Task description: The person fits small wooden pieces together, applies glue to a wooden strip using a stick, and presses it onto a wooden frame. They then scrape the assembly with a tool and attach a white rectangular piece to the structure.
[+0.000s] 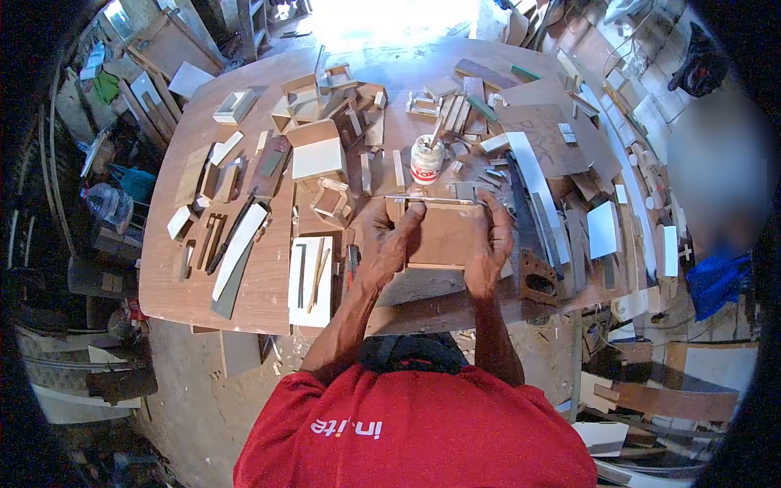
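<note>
Both hands hold a brown rectangular wooden piece (439, 236) near the front edge of the table. My left hand (386, 244) is closed on its left side, the thumb at the upper left corner. On the right side, my right hand (489, 244) grips it with the fingers near the upper right corner. A thin light strip (431, 200) runs along the far edge, between the two hands. Just beyond it stands an open jar (426, 160) with a red and white label and a stick in it. A grey board (423, 285) lies beneath the piece.
Small wooden boxes (318, 153) and offcuts lie on the table (268, 313) to the left and beyond. A white board (311, 281) with thin sticks is left of my hands. Long white strips (537, 195) lie at the right. A blurred person (720, 171) is at the far right.
</note>
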